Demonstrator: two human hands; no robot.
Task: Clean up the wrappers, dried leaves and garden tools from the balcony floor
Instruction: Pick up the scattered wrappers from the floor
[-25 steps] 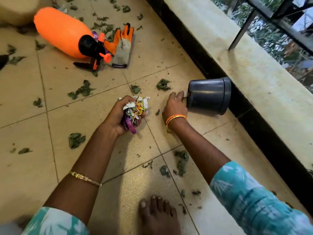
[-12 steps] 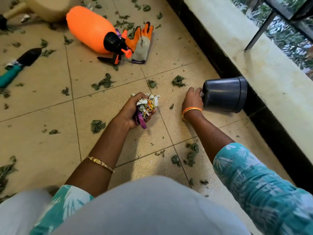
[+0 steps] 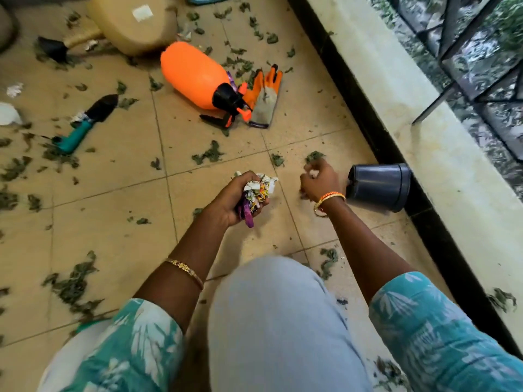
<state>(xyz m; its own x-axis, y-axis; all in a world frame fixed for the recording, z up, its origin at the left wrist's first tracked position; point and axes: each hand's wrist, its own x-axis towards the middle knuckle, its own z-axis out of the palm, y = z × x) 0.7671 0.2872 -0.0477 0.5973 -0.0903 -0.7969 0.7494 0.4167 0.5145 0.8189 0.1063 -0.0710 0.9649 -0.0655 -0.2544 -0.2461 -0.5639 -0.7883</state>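
Wrappers (image 3: 259,190) bunched inside left fingers (image 3: 240,179), seemingly overflowing.

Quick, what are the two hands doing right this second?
Left hand: closed around a crumpled bunch of wrappers.
Right hand: fingers curled, next to the black pot; too blurred to tell whether it holds anything.

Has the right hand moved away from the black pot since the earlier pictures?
Yes. The right hand was touching the black pot lying on its side; now it is off the pot's base, fingers curled, a gap between them.
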